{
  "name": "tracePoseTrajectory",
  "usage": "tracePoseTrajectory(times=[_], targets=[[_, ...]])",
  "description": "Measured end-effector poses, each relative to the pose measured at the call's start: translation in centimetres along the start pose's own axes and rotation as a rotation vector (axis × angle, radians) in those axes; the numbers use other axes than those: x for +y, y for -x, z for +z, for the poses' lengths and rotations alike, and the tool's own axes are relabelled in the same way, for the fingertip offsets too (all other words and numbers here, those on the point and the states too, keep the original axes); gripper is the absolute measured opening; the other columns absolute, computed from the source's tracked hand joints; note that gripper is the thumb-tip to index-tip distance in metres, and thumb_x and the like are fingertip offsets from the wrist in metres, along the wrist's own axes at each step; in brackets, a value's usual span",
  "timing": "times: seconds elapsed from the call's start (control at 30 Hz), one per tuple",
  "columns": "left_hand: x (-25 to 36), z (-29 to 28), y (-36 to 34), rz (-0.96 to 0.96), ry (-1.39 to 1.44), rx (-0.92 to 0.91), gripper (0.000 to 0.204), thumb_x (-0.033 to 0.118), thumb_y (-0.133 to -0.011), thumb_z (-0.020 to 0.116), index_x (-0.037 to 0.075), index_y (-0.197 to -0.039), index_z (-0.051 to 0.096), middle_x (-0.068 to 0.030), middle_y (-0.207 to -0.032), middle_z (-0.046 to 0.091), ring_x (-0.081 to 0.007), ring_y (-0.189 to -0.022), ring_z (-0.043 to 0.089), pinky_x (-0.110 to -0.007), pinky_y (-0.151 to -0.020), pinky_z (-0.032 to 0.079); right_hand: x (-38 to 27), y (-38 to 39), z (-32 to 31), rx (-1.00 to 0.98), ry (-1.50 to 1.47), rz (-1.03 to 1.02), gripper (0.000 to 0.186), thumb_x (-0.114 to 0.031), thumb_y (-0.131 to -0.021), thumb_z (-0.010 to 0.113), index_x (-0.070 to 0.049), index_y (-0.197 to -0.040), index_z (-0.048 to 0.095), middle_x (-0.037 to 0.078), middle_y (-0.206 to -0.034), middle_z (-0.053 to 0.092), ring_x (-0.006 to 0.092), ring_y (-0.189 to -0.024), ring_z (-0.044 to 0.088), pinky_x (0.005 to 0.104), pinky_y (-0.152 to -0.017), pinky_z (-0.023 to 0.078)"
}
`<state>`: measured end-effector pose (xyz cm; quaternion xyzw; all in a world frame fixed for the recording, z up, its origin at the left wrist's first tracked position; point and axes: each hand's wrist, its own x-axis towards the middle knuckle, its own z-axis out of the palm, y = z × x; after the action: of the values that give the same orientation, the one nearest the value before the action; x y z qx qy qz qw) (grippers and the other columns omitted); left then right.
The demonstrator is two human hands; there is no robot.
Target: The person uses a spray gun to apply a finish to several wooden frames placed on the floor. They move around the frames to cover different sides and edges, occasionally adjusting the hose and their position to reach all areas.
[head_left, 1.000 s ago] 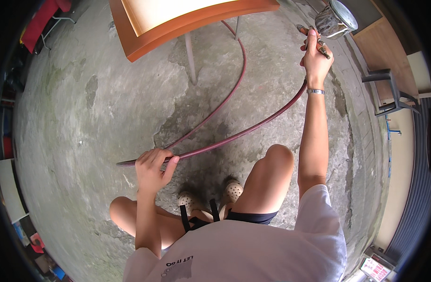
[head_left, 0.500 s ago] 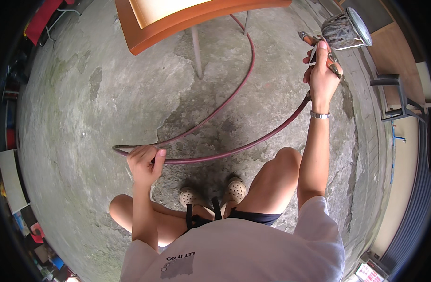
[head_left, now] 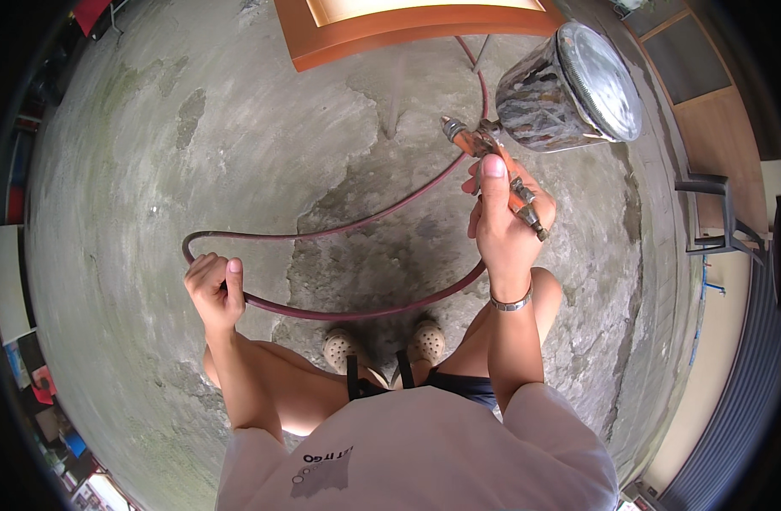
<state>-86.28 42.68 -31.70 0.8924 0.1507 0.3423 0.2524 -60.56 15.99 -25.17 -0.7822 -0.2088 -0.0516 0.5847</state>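
Note:
My right hand (head_left: 501,226) grips the handle of an orange spray gun (head_left: 490,159), held up close to the camera, thumb along its back. A stained metal paint cup (head_left: 569,81) with a round lid sits on top of the gun. A dark red hose (head_left: 356,313) runs from the gun down in a loop over the concrete floor. My left hand (head_left: 213,289) is closed around the hose at the loop's left bend, low near my knee. The hose continues toward the far side under an orange wooden panel (head_left: 407,30).
The orange-framed panel rests on thin metal legs (head_left: 390,94) at the top. A dark metal chair frame (head_left: 714,213) stands at the right by a wall and shutter. Coloured clutter lines the left rim. My feet in beige clogs (head_left: 382,345) stand on stained concrete.
My right hand has drawn the spray gun back toward me and up close to the camera. My left hand has pulled the hose loop leftward and nearer my knee.

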Motion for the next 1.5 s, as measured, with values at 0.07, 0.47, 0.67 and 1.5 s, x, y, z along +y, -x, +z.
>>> tracePoseTrajectory(times=[0.07, 0.47, 0.67, 1.5], targets=[[-0.2, -0.6, 0.3, 0.000, -0.001, 0.015, 0.041, 0.009, -0.092, 0.067, 0.001, -0.060, 0.043, -0.0085, -0.054, 0.036, -0.0246, -0.050, 0.035, -0.037, -0.053, 0.026, -0.7, 0.8, 1.1, -0.035, -0.003, -0.024, 0.039, -0.031, -0.103, 0.065, 0.007, -0.108, 0.074, 0.006, -0.070, 0.067, 0.0069, -0.044, 0.052, 0.0230, -0.039, 0.038], [-0.9, -1.7, 1.2, -0.025, 0.022, 0.050, 0.039, 0.009, -0.091, 0.066, 0.002, -0.059, 0.043, -0.0077, -0.054, 0.037, -0.0249, -0.050, 0.035, -0.037, -0.054, 0.027, -5.1, 2.6, 5.0, -0.199, -0.103, -0.305, 0.022, -0.018, -0.089, 0.081, 0.003, -0.091, 0.076, 0.007, -0.063, 0.054, 0.0176, -0.053, 0.055, 0.0308, -0.050, 0.043], [-0.1, 0.0, 0.9, 0.012, 0.023, -0.003, 0.039, 0.006, -0.087, 0.068, 0.003, -0.058, 0.041, -0.0082, -0.053, 0.037, -0.0262, -0.048, 0.036, -0.038, -0.052, 0.027, -1.1, -1.1, 2.6, 0.072, 0.038, -0.069, 0.026, -0.022, -0.095, 0.076, 0.004, -0.094, 0.076, 0.005, -0.058, 0.051, 0.0087, -0.053, 0.047, 0.0276, -0.049, 0.038], [9.2, 10.1, -0.4, 0.342, 0.057, -0.318, 0.017, 0.022, -0.087, 0.074, 0.008, -0.088, 0.064, -0.0035, -0.076, 0.064, -0.0235, -0.064, 0.060, -0.035, -0.057, 0.045, 12.6, -20.7, -13.2, 0.581, 0.197, 0.029, 0.037, -0.040, -0.102, 0.060, -0.011, -0.104, 0.083, 0.004, -0.064, 0.065, 0.0098, -0.046, 0.057, 0.0282, -0.042, 0.048]])
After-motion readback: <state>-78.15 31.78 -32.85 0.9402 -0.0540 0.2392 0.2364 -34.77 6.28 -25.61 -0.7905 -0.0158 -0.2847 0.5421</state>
